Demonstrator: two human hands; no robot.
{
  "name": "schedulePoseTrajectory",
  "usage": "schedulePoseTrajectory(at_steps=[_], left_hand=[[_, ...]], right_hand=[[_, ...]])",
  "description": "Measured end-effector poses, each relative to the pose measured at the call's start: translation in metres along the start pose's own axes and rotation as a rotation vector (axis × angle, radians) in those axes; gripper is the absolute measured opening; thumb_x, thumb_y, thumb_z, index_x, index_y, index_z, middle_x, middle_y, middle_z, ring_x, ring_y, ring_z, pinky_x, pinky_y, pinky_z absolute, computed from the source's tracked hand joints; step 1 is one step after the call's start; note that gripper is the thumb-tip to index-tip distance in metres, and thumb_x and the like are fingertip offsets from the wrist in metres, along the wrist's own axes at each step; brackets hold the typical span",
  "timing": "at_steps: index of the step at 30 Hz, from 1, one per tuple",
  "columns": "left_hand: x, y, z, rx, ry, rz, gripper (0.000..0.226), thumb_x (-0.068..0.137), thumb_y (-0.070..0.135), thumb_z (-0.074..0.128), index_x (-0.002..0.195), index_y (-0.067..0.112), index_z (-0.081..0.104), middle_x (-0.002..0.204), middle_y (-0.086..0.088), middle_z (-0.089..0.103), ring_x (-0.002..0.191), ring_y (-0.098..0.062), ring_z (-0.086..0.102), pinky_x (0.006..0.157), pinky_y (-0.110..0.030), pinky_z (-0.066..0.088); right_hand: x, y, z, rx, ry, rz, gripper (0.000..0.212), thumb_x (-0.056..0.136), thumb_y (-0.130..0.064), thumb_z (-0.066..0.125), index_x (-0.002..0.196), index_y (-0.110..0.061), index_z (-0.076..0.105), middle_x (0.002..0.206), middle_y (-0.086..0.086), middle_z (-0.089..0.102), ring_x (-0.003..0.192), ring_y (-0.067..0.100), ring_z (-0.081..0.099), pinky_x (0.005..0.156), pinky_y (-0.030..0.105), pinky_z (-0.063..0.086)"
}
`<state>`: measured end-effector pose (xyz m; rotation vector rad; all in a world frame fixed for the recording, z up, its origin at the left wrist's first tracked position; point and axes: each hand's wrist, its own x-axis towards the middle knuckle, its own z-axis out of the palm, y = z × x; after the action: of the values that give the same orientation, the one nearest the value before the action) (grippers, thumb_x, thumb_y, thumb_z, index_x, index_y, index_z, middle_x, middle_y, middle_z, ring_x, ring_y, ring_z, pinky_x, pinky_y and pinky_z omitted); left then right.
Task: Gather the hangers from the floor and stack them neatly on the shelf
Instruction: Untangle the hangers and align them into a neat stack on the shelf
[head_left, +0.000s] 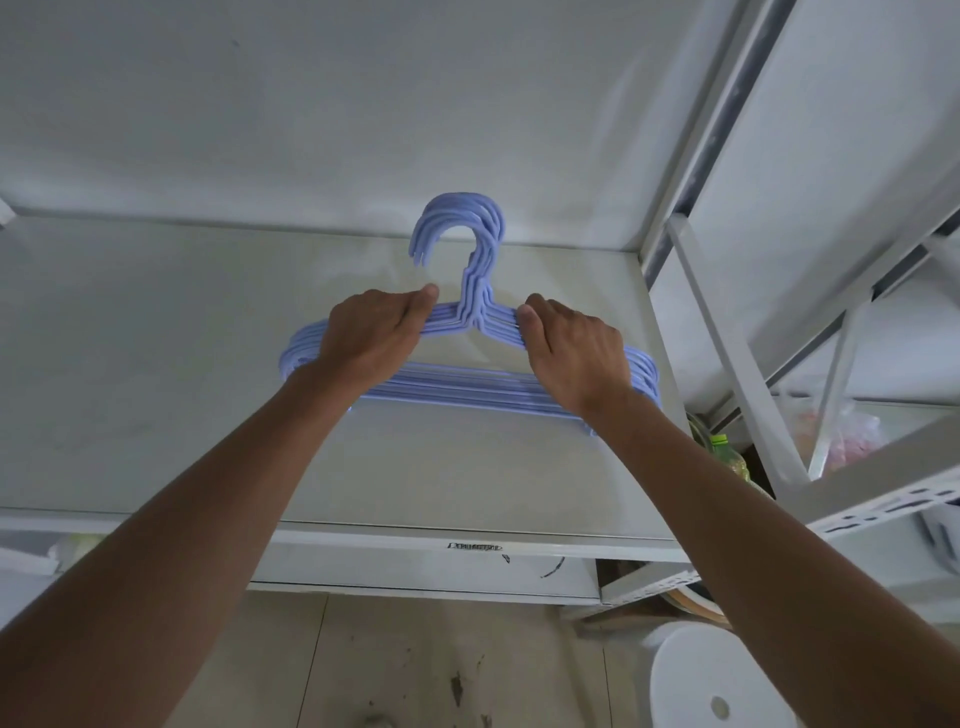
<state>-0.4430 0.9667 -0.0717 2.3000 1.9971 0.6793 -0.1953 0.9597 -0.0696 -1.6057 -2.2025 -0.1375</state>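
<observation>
Standing by the shelf (156, 364), I see the left hand (371, 338) curled over the left shoulder of the stack of hangers (470, 387), fingers wrapped round the bars close to the neck. The pale blue bundle lies flat on the shelf top, hooks nested together and pointing toward the wall — likely squared up so it sits tidily. The right hand (574, 353) grips the opposite shoulder the same way, so both sides can be pressed level at once. Further right stands a white rack (737, 364), with a green-capped bottle (724, 452) tucked below.
</observation>
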Motion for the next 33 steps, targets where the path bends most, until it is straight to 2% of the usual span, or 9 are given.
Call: schedulePoseTrajectory(at_steps=[4,7,11,15,20,23,25,31,33], left_hand=[[-0.011,0.002,-0.001,0.086,0.003,0.128,0.050,0.097,0.044,0.011,0.096,0.021,0.055,0.066,0.001,0.051,0.072,-0.038,0.059,0.064,-0.036,0.032],[-0.020,0.003,-0.003,0.305,-0.035,0.268,0.042,0.099,0.033,0.022,0.115,0.011,0.054,0.090,-0.013,0.061,0.081,-0.039,0.059,0.067,-0.043,0.036],[-0.017,0.012,-0.006,0.298,-0.136,0.169,0.033,0.105,0.020,0.039,0.136,0.013,0.047,0.115,-0.018,0.060,0.095,-0.042,0.061,0.079,-0.050,0.045],[-0.016,0.022,-0.007,0.373,-0.136,0.101,0.034,0.105,0.017,0.034,0.137,0.011,0.045,0.121,-0.020,0.057,0.102,-0.042,0.058,0.089,-0.052,0.044],[-0.014,0.032,-0.008,0.359,-0.127,0.065,0.031,0.105,0.019,0.034,0.131,0.006,0.046,0.116,-0.023,0.057,0.104,-0.042,0.058,0.092,-0.054,0.043],[-0.012,0.029,-0.007,0.382,-0.106,0.137,0.033,0.106,0.018,0.035,0.135,0.006,0.046,0.117,-0.023,0.057,0.099,-0.042,0.060,0.084,-0.051,0.044],[-0.011,0.021,-0.009,0.402,-0.130,0.170,0.036,0.106,0.018,0.037,0.140,0.008,0.043,0.121,-0.022,0.056,0.099,-0.042,0.059,0.081,-0.051,0.045],[-0.007,0.008,-0.008,0.072,-0.169,0.045,0.039,0.100,0.043,0.030,0.124,0.030,0.058,0.134,-0.009,0.053,0.130,-0.037,0.040,0.101,-0.054,0.041],[-0.009,0.009,-0.007,0.029,-0.138,0.001,0.044,0.099,0.048,0.023,0.116,0.031,0.059,0.120,-0.009,0.057,0.123,-0.036,0.045,0.095,-0.050,0.040]], right_hand=[[-0.004,-0.010,0.002,-0.044,-0.046,0.061,0.027,0.104,-0.024,0.028,0.080,-0.017,0.039,0.064,0.000,0.046,0.057,0.031,0.044,0.051,0.031,0.024],[-0.011,-0.016,-0.001,-0.154,-0.104,0.018,0.014,0.099,-0.014,0.035,0.086,-0.016,0.039,0.071,0.001,0.042,0.063,0.031,0.041,0.059,0.034,0.026],[-0.006,-0.017,-0.001,-0.128,-0.137,0.016,0.020,0.105,-0.021,0.034,0.110,-0.012,0.052,0.091,0.003,0.042,0.079,0.026,0.038,0.072,0.040,0.028],[-0.001,-0.019,0.000,-0.197,-0.178,-0.092,0.031,0.104,-0.015,0.042,0.133,-0.007,0.048,0.114,0.013,0.055,0.095,0.034,0.053,0.071,0.041,0.033],[0.002,-0.017,-0.001,-0.115,-0.193,-0.070,0.034,0.105,-0.019,0.043,0.137,-0.009,0.047,0.122,0.014,0.055,0.104,0.037,0.056,0.076,0.041,0.037],[0.004,-0.013,-0.005,0.091,-0.188,0.055,0.039,0.110,-0.043,0.023,0.115,-0.020,0.054,0.111,0.005,0.060,0.101,0.034,0.058,0.077,0.037,0.037],[-0.002,-0.012,-0.005,0.156,-0.106,0.002,0.050,0.108,-0.053,0.012,0.109,-0.023,0.052,0.103,-0.001,0.062,0.090,0.031,0.061,0.071,0.036,0.039],[-0.008,-0.003,-0.002,0.021,0.018,-0.170,0.062,0.099,-0.071,0.018,0.104,-0.017,0.050,0.075,-0.001,0.061,0.058,0.031,0.053,0.054,0.031,0.033],[-0.008,-0.005,0.000,-0.016,0.042,-0.184,0.065,0.099,-0.072,0.020,0.102,-0.016,0.051,0.069,0.001,0.061,0.056,0.035,0.053,0.053,0.031,0.034]])
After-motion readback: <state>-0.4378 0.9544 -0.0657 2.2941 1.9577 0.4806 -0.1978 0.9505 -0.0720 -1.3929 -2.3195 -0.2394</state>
